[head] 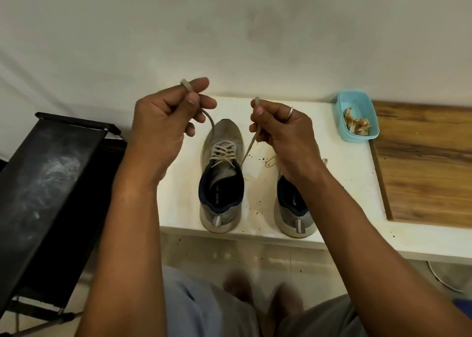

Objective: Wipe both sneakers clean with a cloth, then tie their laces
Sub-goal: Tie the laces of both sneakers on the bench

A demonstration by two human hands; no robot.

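Two grey sneakers with dark blue linings stand side by side on a white ledge (pixel 178 204), toes pointing at the wall. The left sneaker (pixel 221 173) has its laces pulled up and apart. My left hand (pixel 166 122) pinches one lace end (pixel 210 122) above the toe. My right hand (pixel 281 132) grips the other lace end (pixel 251 142), which runs down to the eyelets. The right sneaker (pixel 291 209) is partly hidden under my right wrist, with a loose lace (pixel 270 161) lying beside it. The cloth (pixel 356 126) lies crumpled in a blue tub.
The blue plastic tub (pixel 343 122) sits at the back right of the ledge. A wooden board (pixel 424 163) lies to the right. A black metal rack (pixel 51 183) stands on the left. Dark specks dot the ledge and the floor below.
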